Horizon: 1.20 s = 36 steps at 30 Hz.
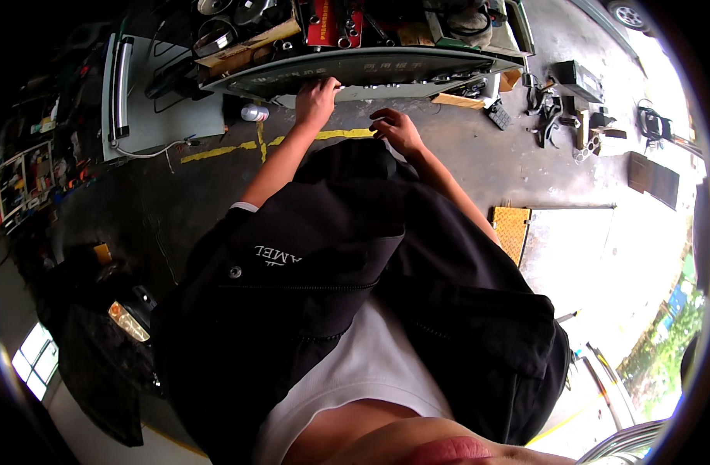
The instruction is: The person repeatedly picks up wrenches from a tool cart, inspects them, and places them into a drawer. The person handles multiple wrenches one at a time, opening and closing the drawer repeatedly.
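My left hand [314, 102] reaches up to the front of a dark tool-rack panel [386, 67]. Its fingers are bent and pressed together at the panel's lower edge; what they hold, if anything, is hidden. A row of small metal pieces [440, 78] runs along that edge, too small to name. Lower and to the right, my right hand [399, 132] hovers apart from the panel, above the floor. Its fingers are loosely bent and spread, with nothing visible in them.
Above the panel, a wooden-edged tray [250, 43] and a red tray [324, 27] hold metal parts and wrenches. A white can [254, 113] stands left of my left hand, near a grey tabletop [161, 112]. Black parts [542, 112] and a dark box [578, 80] lie at right.
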Motion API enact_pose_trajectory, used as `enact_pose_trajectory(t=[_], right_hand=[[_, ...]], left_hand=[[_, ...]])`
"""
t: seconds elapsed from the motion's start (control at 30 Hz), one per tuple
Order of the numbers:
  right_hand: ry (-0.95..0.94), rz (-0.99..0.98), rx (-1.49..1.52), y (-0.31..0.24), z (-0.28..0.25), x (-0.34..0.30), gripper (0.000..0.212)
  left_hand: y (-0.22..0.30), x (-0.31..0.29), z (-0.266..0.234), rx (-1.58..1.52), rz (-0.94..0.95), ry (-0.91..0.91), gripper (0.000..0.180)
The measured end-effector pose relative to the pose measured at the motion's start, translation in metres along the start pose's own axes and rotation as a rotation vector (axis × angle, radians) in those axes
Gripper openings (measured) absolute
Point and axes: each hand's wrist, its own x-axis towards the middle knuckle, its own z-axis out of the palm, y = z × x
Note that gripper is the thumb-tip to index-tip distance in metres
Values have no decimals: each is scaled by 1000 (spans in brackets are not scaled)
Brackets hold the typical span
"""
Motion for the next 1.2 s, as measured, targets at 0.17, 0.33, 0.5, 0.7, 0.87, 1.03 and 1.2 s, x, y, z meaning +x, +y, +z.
enact_pose_trajectory(t=[0.17, 0.33, 0.5, 0.7, 0.87, 1.03, 1.2], right_hand=[[43, -74, -85, -29, 2, -1, 28], [59, -198, -202, -80, 7, -2, 24], [122, -396, -377, -124, 9, 10, 19], [274, -568, -634, -152, 13, 43, 23], [580, -517, -1017, -163, 32, 66, 31], [685, -489, -1188, -165, 45, 84, 38], [612, -319, -1213, -181, 48, 87, 41]], left_hand=[[-17, -5, 23, 26, 77, -31, 14], [-24, -8, 34, 63, 14, -46, 11], [-29, -3, 36, 61, -69, -93, 16], [-34, 9, -7, -268, -81, -25, 17], [-41, 2, -60, -335, -155, 151, 15], [-41, -3, -80, -384, -282, 203, 15], [-37, -7, -79, -434, -299, 212, 17]])
